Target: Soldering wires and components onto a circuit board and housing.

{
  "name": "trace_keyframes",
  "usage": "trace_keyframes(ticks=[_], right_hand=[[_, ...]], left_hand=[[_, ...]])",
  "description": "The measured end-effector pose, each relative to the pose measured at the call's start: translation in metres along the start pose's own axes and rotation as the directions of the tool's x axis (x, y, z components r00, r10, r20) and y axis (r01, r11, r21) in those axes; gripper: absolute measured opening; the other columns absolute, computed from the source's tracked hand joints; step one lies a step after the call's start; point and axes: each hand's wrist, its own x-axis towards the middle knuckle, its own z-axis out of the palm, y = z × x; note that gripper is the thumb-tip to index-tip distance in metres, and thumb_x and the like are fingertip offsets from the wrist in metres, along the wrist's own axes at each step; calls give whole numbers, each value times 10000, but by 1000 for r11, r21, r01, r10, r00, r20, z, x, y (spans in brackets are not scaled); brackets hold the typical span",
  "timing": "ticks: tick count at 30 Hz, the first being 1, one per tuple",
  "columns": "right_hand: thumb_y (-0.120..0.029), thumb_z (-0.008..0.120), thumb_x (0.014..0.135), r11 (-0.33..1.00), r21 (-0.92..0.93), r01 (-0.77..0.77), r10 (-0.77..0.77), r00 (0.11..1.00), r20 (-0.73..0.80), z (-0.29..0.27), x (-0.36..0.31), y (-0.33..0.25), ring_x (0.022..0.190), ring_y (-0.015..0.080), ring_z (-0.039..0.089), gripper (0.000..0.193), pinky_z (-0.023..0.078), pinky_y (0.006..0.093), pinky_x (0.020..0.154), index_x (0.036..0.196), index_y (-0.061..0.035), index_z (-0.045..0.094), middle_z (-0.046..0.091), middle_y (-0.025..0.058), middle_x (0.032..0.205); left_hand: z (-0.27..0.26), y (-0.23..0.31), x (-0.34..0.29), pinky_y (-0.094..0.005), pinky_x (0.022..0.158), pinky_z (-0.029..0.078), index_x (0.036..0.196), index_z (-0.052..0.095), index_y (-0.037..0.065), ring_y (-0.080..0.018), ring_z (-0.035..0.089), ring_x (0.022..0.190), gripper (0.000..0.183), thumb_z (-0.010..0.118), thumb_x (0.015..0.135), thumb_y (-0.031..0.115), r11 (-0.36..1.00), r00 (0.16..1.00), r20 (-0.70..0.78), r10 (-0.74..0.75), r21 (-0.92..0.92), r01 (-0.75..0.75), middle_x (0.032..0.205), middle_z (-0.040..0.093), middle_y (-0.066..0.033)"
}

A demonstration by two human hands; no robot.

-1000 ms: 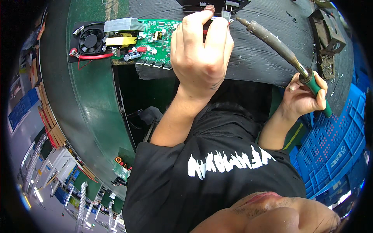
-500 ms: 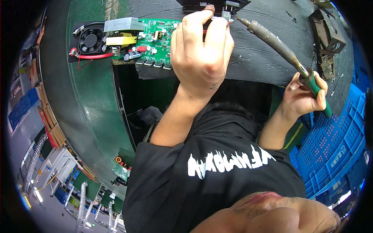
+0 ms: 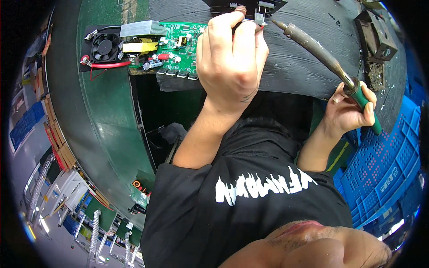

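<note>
My right hand (image 3: 351,109) is wrapped round the green handle of a soldering iron (image 3: 319,51), whose tip points up and left. That tip is close to a small metal terminal (image 3: 259,18) on a black panel (image 3: 243,6) at the top edge. Over the right part of a green circuit board (image 3: 183,44) lies my left hand (image 3: 234,51), fingers curled and closed. A short bit of red wire (image 3: 258,28) shows at its fingertips beside the terminal; the rest of the wire is hidden by the hand. On the board's left are a silver heat sink (image 3: 142,28) and a yellow-wrapped transformer (image 3: 139,47).
A small black fan (image 3: 104,46) with a thick red cable (image 3: 109,65) sits left of the board. On the right of the black worktop (image 3: 304,73) stands a metal holder (image 3: 377,38). Blue plastic crates (image 3: 384,165) are at the lower right.
The red wire end at my left fingertips has shifted slightly beside the terminal. My right hand and the soldering iron have barely moved.
</note>
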Motion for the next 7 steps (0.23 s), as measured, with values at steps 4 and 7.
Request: trace_keyframes(ticks=[4, 7], right_hand=[[-358, 438, 864, 1000, 23, 0, -1, 1000, 16, 0, 1, 0, 479, 208, 525, 459, 438, 289, 460, 1053, 22, 614, 653, 238, 862], [-361, 438, 863, 999, 33, -4, 3, 999, 40, 1, 1, -1, 482, 206, 524, 461, 438, 288, 462, 1056, 19, 615, 653, 239, 872]], left_hand=[[1, 0, 0, -329, 684, 482, 854, 623, -11, -260, 606, 795, 164, 703, 716, 28, 1000, 1000, 7, -7, 21, 7, 944, 599, -120], [2, -1, -1, -331, 691, 483, 866, 623, -11, -259, 607, 806, 168, 701, 724, 30, 1000, 1000, -5, 6, 23, -6, 947, 598, -122]])
